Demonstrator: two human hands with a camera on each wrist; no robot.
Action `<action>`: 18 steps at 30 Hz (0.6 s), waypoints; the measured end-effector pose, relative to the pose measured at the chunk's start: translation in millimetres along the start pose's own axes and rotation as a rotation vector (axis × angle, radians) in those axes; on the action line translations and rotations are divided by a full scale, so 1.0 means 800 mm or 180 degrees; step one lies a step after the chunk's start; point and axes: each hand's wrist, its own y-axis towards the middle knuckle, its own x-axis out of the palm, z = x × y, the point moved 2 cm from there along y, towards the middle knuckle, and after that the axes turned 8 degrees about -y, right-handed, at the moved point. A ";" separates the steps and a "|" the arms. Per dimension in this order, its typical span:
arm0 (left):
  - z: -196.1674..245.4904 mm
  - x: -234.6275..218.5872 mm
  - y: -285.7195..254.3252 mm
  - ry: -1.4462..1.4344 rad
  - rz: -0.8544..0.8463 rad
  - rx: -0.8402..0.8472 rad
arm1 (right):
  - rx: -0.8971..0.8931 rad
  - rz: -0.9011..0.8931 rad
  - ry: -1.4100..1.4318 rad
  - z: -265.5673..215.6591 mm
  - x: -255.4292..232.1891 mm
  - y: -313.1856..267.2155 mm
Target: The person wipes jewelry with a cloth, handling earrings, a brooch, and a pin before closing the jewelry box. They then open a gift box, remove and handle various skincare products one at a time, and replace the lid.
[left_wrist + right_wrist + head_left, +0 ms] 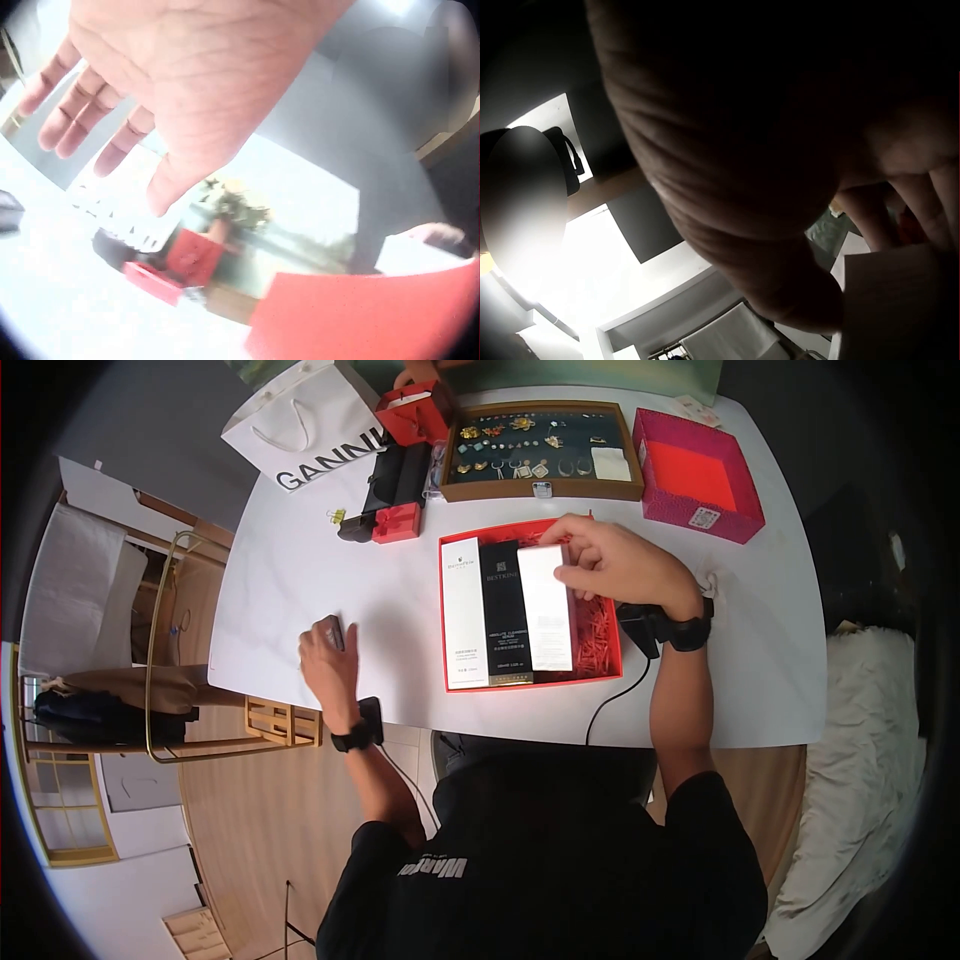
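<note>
Standing on the white table, an open red gift box [607,622] holds three slim cartons side by side. They are a white carton [463,610] on the left, a black carton [505,610] in the middle and a plain white carton [546,610] on the right. My right hand [630,565] pinches the top of that right-hand carton; in the right wrist view thumb and fingers lie on either side of its edge [889,300]. To the left of the gift box, my left hand [330,668] has its fingers extended, with a small dark object [334,632] beside the fingertips.
Red shredded paper [596,640] fills the box's right side. Behind stand a jewellery case [540,450], a magenta box [700,475], a white paper bag [300,425], a small red bag [415,415] and a red case [397,522]. Another person's hand [418,372] shows at the far edge.
</note>
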 end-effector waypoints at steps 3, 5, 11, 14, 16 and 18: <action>-0.078 0.046 -0.004 0.0501 -0.0165 -0.0368 | -0.0024 -0.0315 0.0249 0.010 0.016 0.007; -0.105 0.063 -0.006 0.0630 -0.0371 -0.0575 | 0.0285 -0.0267 -0.0285 0.010 0.021 0.011; -0.088 0.071 -0.008 0.0637 0.0020 -0.0374 | 0.0269 -0.0257 -0.1360 0.012 0.014 0.018; -0.083 0.074 -0.005 0.0714 -0.0044 -0.0385 | 0.0360 -0.0032 -0.1348 0.002 0.014 0.013; -0.077 0.075 -0.003 0.0415 0.0110 -0.0339 | 0.0292 0.0245 -0.1195 0.000 0.009 0.010; -0.069 0.078 -0.001 0.0251 0.0160 -0.0367 | 0.0275 0.0306 -0.1105 0.000 0.007 0.007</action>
